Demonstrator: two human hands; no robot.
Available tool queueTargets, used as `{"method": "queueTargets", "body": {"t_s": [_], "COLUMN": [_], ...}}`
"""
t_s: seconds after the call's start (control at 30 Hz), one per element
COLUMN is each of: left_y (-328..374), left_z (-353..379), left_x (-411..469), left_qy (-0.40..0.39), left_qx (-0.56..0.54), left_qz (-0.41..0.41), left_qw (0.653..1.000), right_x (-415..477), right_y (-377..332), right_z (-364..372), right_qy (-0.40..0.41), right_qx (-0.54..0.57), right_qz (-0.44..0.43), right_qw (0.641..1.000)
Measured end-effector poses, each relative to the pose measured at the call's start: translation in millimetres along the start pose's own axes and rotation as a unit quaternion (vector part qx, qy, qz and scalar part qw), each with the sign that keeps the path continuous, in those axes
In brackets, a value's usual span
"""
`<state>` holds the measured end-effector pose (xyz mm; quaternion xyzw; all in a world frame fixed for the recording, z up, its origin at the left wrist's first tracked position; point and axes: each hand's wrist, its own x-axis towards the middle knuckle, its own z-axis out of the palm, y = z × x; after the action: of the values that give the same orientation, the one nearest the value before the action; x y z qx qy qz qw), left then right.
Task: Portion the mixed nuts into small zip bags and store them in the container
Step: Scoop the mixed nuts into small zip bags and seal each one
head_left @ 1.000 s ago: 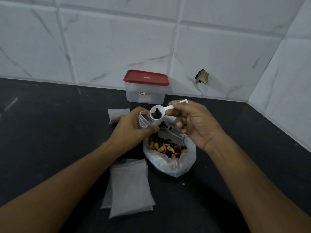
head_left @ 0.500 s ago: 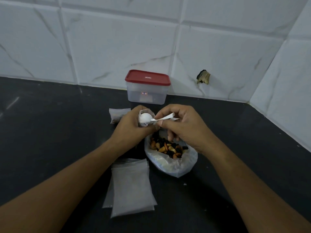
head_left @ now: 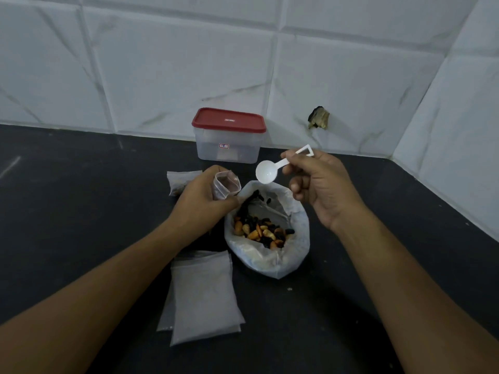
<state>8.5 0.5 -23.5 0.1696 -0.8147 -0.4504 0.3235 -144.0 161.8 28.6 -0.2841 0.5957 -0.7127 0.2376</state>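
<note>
My left hand (head_left: 201, 202) grips a small clear zip bag (head_left: 226, 185) with its mouth held open, just left of the big plastic bag of mixed nuts (head_left: 267, 233). My right hand (head_left: 321, 184) pinches the handle of a white plastic scoop (head_left: 266, 171), whose bowl is empty and hovers above the nut bag's far edge. A filled small bag (head_left: 179, 182) lies behind my left hand. The clear container with a red lid (head_left: 229, 134) stands shut by the wall.
A stack of empty small zip bags (head_left: 204, 295) lies on the black counter (head_left: 67, 211) near my left forearm. White tiled walls close off the back and the right side, with a dark chipped hole (head_left: 318, 121) in one tile.
The scoop was tipped into the small bag half a second ago. It has since come up and to the right, empty, while my left hand kept holding the bag open.
</note>
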Motion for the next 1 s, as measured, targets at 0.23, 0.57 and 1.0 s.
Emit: {"method": "queueTargets", "body": {"t_s": [0.23, 0.57, 1.0], "left_y": [-1.2, -2.0, -0.7], "left_z": [-0.9, -2.0, -1.1], "left_x": [0.8, 1.5, -0.2], "left_qy": [0.006, 0.005, 0.012], "left_qx": [0.034, 0.041, 0.043], "left_qz": [0.002, 0.0, 0.001], "left_qw": [0.999, 0.999, 0.999], "right_x": [1.2, 2.4, 5.4], "right_y": [2.6, 2.2, 8.5], "right_z": [-5.1, -9.3, -10.4], "right_qy": [-0.094, -0.134, -0.091], "right_qx": [-0.23, -0.296, -0.21], "right_qz": [-0.018, 0.034, 0.152], "right_qw": [0.969, 0.945, 0.961]}}
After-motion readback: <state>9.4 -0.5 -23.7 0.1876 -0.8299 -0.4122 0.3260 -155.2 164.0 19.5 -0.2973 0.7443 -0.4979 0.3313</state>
